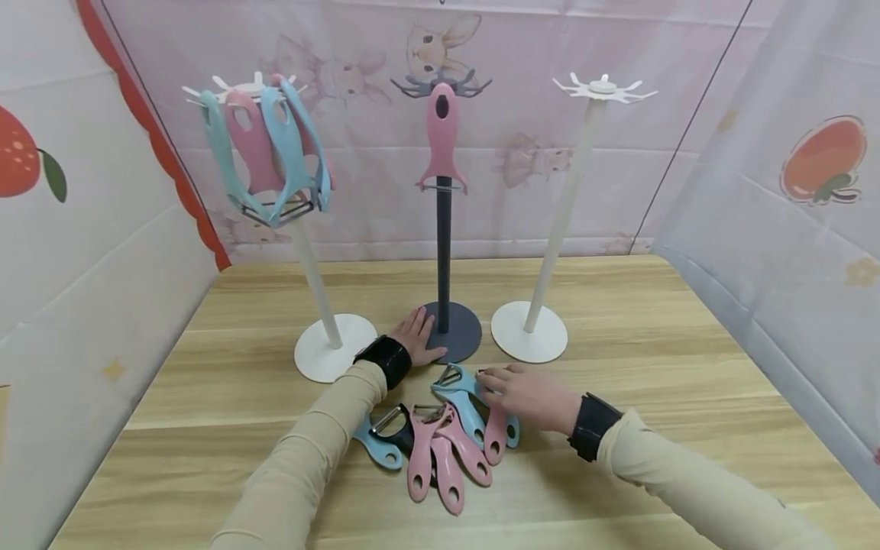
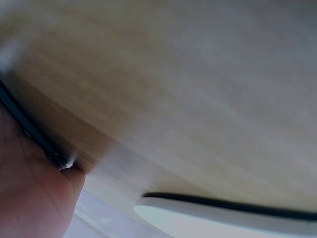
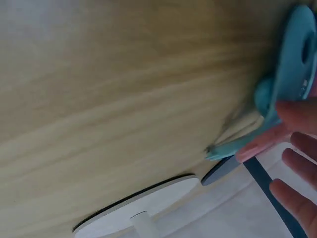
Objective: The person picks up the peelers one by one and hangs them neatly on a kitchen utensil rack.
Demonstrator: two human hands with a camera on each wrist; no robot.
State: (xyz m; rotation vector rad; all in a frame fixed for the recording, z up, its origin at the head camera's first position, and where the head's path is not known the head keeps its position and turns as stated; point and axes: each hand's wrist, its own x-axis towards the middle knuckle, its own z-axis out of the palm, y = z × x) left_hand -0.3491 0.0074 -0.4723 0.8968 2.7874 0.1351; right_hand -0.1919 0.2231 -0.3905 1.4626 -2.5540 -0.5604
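My left hand point(image 1: 415, 336) rests with its fingers spread on the dark round base point(image 1: 462, 336) of the middle stand. A pink peeler point(image 1: 443, 130) hangs from that stand's hooks. Over the right side of a pile of peelers is my right hand point(image 1: 525, 396), its fingers partly extended. Beneath it lie a pink peeler point(image 1: 495, 435) and a light blue peeler point(image 3: 292, 69), which the thumb appears to touch in the right wrist view. Another blue peeler point(image 1: 467, 416) lies beside them. Further left are several pink peelers point(image 1: 448, 473), a black peeler point(image 1: 399, 435) and a blue one point(image 1: 381, 452).
A white stand point(image 1: 312, 275) on the left bears several blue and pink peelers point(image 1: 254, 145) on its hooks. At right stands another white stand point(image 1: 560, 214) with bare hooks point(image 1: 604, 88). All stand on a wood-grain table point(image 1: 619, 305), with printed cloth point(image 1: 522, 46) behind.
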